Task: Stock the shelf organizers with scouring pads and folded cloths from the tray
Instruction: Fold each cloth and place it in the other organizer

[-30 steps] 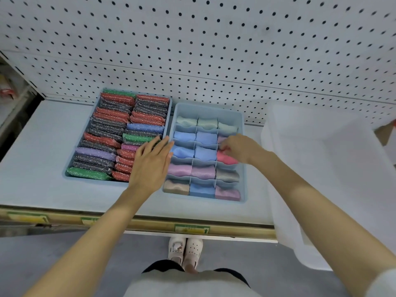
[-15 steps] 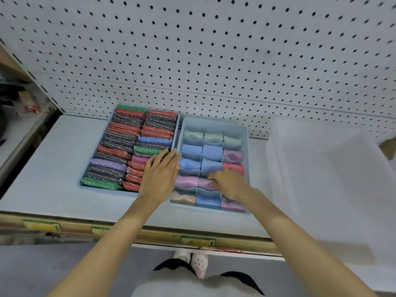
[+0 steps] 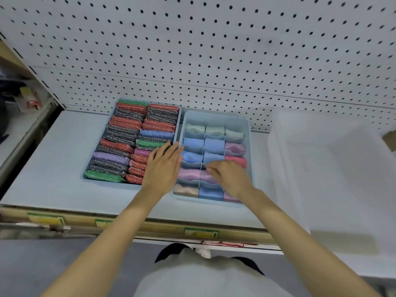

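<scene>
Fingers [image 3: 214, 168] of right hand [image 3: 231, 179] rest on purple folded cloth [image 3: 204, 178].

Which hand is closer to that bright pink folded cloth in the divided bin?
Right. The right hand is just in front of the pink cloth, over the purple cloths; the left hand lies farther left, partly over the scouring pads.

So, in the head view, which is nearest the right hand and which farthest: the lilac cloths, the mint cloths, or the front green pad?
1. Lilac cloths: at the right hand's fingertips, near the front.
2. Mint cloths: back row, beyond the hand.
3. Front green pad: far to the left, at the front corner.
</scene>
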